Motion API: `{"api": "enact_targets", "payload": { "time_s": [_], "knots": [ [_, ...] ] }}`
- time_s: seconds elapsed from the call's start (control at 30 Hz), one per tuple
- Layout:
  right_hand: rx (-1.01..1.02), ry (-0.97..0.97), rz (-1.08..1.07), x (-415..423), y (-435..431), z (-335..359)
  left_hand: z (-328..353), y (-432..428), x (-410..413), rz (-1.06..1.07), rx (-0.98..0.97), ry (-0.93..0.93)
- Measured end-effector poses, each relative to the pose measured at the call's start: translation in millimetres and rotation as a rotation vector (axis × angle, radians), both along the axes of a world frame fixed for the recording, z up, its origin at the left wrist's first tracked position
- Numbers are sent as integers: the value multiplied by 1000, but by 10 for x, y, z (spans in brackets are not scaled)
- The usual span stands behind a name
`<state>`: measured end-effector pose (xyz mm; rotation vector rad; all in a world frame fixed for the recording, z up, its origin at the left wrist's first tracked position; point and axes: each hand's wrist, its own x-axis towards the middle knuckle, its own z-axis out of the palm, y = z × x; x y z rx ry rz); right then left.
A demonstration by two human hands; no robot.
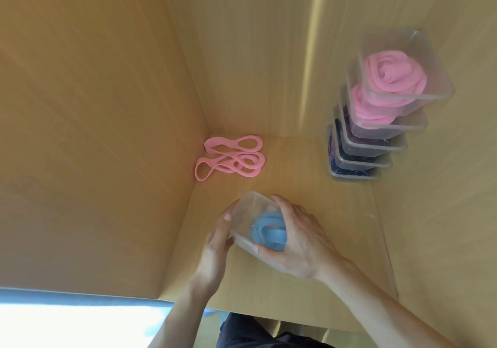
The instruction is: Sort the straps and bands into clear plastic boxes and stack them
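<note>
Straps and bands: five filled clear boxes (376, 121) stand stacked at the counter's (295, 164) far right, your two hands (left (217, 245), right (293, 242)) grasp a sixth box (247, 213) holding a coiled blue band (269, 230), and loose pink bands (231, 158) await sorting in the corner.

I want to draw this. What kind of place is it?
Probably the inside of a wooden cupboard or shelf: light wood walls meet in a corner and close round the wooden floor. A stack of clear boxes stands inside, so it looks like storage.
</note>
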<state>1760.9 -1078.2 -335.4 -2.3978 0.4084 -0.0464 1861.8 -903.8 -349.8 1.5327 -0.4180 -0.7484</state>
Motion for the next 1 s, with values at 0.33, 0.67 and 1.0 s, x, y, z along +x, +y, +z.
{"api": "enact_targets", "payload": {
  "time_s": [0.33, 0.67, 1.0],
  "knots": [
    [466, 0, -169, -35, -127, 50, 189, -106, 13, -115, -24, -70],
    [533, -26, -193, -76, -143, 157, 232, -114, 48, -39, -37, -16],
    [519, -93, -207, -80, -207, 262, 126, 37, 57, -52, -4, -2]
  ]
}}
